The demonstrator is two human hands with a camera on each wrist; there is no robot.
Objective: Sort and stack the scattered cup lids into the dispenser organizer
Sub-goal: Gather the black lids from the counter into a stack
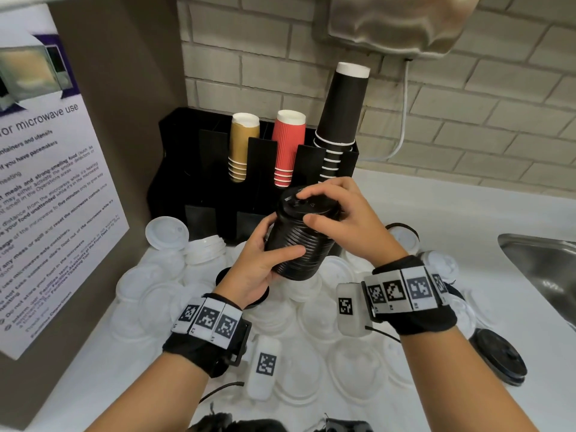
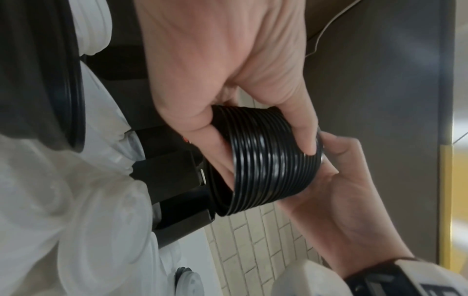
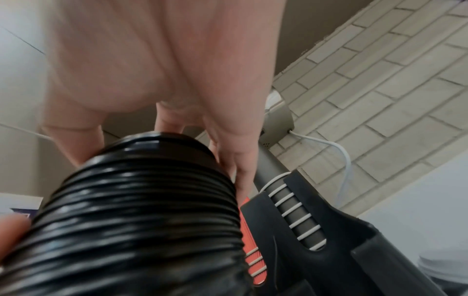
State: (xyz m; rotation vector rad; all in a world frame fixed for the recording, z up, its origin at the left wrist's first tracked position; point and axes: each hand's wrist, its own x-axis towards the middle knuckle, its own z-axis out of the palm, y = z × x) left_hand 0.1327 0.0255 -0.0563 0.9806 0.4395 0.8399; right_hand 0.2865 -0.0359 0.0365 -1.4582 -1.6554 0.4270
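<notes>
A tall stack of black lids (image 1: pixel 300 235) (image 2: pixel 268 160) (image 3: pixel 142 210) is held tilted in the air just in front of the black dispenser organizer (image 1: pixel 218 182). My left hand (image 1: pixel 265 260) grips the stack's lower part, thumb on the near side. My right hand (image 1: pixel 330 207) is curled over the top lid, fingertips on its face and thumb against its rim. Many white lids (image 1: pixel 174 294) lie scattered on the white counter (image 1: pixel 467 213) below. Another short black lid stack (image 1: pixel 498 357) sits at the right.
The organizer's upper slots hold gold cups (image 1: pixel 243 148), red cups (image 1: pixel 286 148) and tall black cups (image 1: pixel 343 120). A steel sink (image 1: pixel 542 269) is at the right edge. A brown cabinet side with a microwave notice (image 1: pixel 46 198) closes off the left.
</notes>
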